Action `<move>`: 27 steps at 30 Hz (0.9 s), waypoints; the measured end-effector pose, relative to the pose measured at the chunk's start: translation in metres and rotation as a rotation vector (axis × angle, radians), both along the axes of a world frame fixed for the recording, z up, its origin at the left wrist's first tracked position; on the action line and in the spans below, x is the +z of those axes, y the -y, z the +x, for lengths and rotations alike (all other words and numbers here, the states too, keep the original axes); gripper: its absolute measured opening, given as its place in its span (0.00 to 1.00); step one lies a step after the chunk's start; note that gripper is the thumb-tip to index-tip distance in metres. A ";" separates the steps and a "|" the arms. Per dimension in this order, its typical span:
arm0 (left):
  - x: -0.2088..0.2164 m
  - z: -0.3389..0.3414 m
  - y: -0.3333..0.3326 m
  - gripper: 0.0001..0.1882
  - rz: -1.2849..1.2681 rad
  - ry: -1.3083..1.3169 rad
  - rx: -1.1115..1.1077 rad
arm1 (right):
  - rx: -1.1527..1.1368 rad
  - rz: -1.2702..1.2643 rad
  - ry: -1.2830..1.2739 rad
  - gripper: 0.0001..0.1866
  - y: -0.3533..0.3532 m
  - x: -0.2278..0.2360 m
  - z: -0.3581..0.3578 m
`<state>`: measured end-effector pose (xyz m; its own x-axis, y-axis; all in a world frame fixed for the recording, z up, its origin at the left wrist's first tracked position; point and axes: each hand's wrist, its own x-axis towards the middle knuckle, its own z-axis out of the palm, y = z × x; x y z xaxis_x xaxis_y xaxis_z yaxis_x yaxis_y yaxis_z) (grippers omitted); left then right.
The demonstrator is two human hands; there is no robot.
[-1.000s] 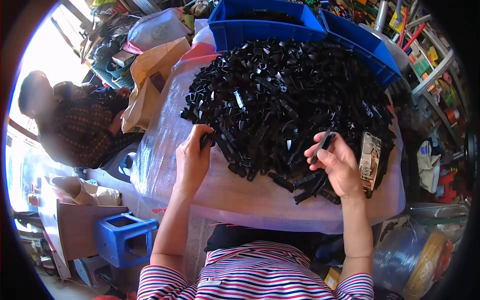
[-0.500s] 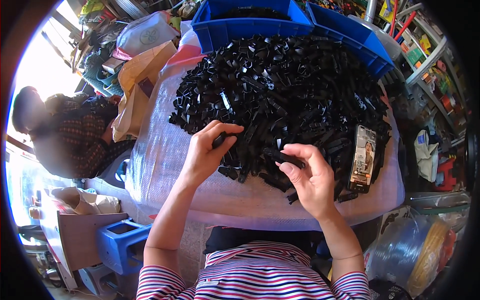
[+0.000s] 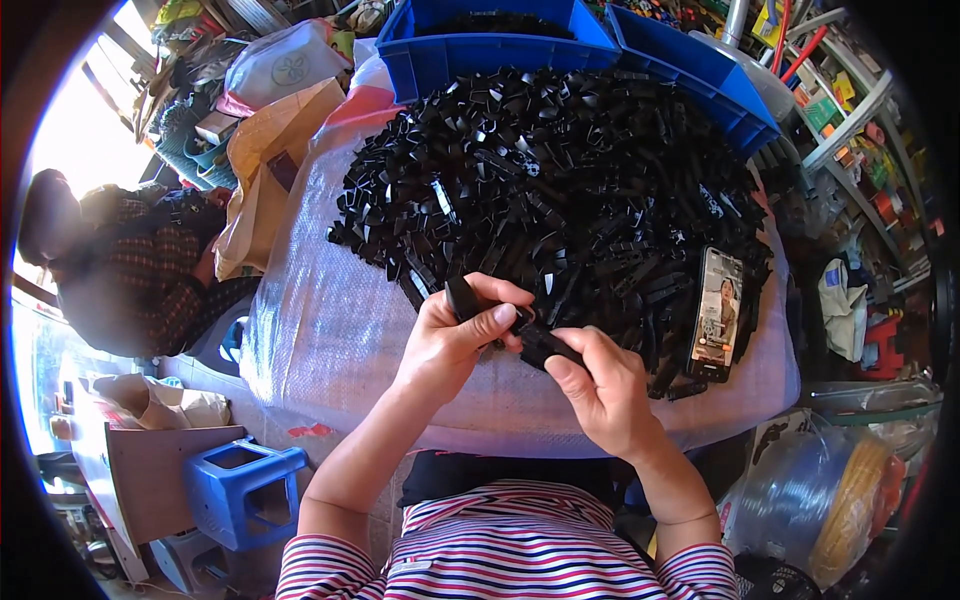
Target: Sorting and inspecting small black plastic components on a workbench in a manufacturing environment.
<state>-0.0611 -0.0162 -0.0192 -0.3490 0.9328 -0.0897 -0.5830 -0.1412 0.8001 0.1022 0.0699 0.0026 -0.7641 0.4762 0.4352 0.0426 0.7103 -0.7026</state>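
Both my hands meet over the near edge of a heap of small black plastic parts (image 3: 560, 190). My left hand (image 3: 437, 352) is closed on a black plastic part (image 3: 461, 299), whose rounded end sticks up between thumb and forefinger. Pinched in my right hand (image 3: 606, 392) is a longer black part (image 3: 545, 345), slanting toward the left fingertips. The two parts touch or nearly touch there; the fingers hide the exact contact.
The heap lies on a table covered with a translucent woven sheet (image 3: 330, 330). A phone (image 3: 714, 315) leans at its right. Blue bins (image 3: 500, 55) stand behind. A person (image 3: 135, 265) sits at the left, near a blue stool (image 3: 245, 490). Wrapped coils (image 3: 800, 500) lie lower right.
My hands have come together, with the right moving left and the left moving slightly right and down. The two black parts, apart before, are now end to end.
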 end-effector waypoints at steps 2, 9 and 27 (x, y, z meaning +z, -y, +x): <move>0.001 0.002 0.000 0.06 0.004 -0.067 -0.003 | 0.006 -0.115 -0.001 0.11 0.000 0.004 0.004; 0.004 0.006 -0.002 0.05 -0.011 -0.385 0.042 | 0.022 -0.199 0.098 0.12 -0.006 0.005 0.007; -0.005 -0.018 0.050 0.14 0.197 0.372 0.491 | 0.145 0.357 0.149 0.17 -0.003 -0.001 -0.097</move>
<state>-0.0788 -0.0659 -0.0239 -0.7178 0.6839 -0.1306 -0.6469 -0.5856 0.4885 0.0047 0.0729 0.0012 -0.8796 0.1981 0.4325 0.0068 0.9143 -0.4050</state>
